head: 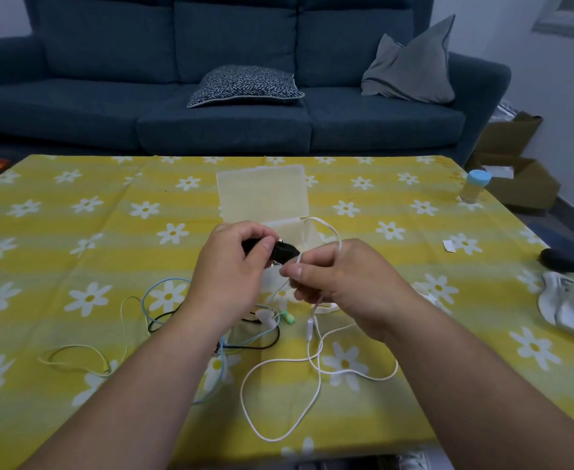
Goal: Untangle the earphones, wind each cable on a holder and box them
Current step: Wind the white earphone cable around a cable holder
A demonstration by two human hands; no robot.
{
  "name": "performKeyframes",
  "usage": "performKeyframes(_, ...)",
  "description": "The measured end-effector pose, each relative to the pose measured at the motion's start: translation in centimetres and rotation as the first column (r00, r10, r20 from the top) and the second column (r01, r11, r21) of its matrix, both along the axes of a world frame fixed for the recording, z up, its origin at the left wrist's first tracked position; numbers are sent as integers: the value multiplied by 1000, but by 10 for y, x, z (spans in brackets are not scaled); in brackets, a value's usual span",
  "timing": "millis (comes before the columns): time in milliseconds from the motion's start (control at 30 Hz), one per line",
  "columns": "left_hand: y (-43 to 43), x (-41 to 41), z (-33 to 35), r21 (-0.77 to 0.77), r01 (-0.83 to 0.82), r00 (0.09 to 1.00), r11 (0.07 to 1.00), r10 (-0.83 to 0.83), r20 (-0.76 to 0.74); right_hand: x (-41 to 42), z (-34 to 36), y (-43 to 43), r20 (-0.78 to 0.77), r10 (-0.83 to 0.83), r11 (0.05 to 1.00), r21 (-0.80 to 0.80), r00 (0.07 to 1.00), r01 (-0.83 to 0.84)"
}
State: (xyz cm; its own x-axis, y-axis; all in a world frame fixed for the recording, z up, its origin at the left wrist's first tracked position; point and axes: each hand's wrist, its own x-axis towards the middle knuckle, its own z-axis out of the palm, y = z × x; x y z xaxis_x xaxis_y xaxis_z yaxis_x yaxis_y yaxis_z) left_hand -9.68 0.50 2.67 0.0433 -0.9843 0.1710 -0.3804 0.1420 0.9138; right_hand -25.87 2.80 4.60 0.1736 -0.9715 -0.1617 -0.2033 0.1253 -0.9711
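While the black holder is gripped in the curled fingers of the left hand, the white cable is pinched between thumb and forefinger of the right hand, just beside the holder's end.

Step judged: winding of the white earphone, barely begun; most of its length lies in slack loops on the surface.

Next move judged: cable to be laid against the holder and wrapped under light tension, with slack fed up.

Blue cable, black cable and pale yellow cable lie crossed at left, unwound. The open translucent box stands just behind the hands.
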Motion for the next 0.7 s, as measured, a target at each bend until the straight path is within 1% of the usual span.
performKeyframes(100, 4, -4, 0, 27, 59, 998, 998, -60, 20, -4, 4, -1, 34, -22, 1000, -19, 999, 23)
performKeyframes(200, 8, -6, 1, 7, 62, 998, 998, -62, 5, -4, 6, -1, 84, -56, 998, -31, 995, 59)
performKeyframes(300, 9, -7, 1, 23, 68, 997, 997, -68, -22, -5, 5, -2, 105, -99, 994, -42, 989, 104)
performKeyframes(367, 10, -10, 1, 58, 87, 994, 995, -83, -69, -7, 6, -2, 101, -91, 994, -44, 991, 96)
performKeyframes(467, 9, -14, -1, 132, 133, 978, 982, -108, -181, -8, 8, -1, 92, -79, 996, -44, 993, 83)
performKeyframes(567, 8, -13, -3, 199, 206, 952, 958, -149, -268, -10, 8, -2, 42, -94, 992, -76, 995, 97)
performKeyframes(700, 9, -13, 0, 228, 271, 933, 935, -196, -302, -12, 10, -3, -69, -124, 985, -132, 990, 114)
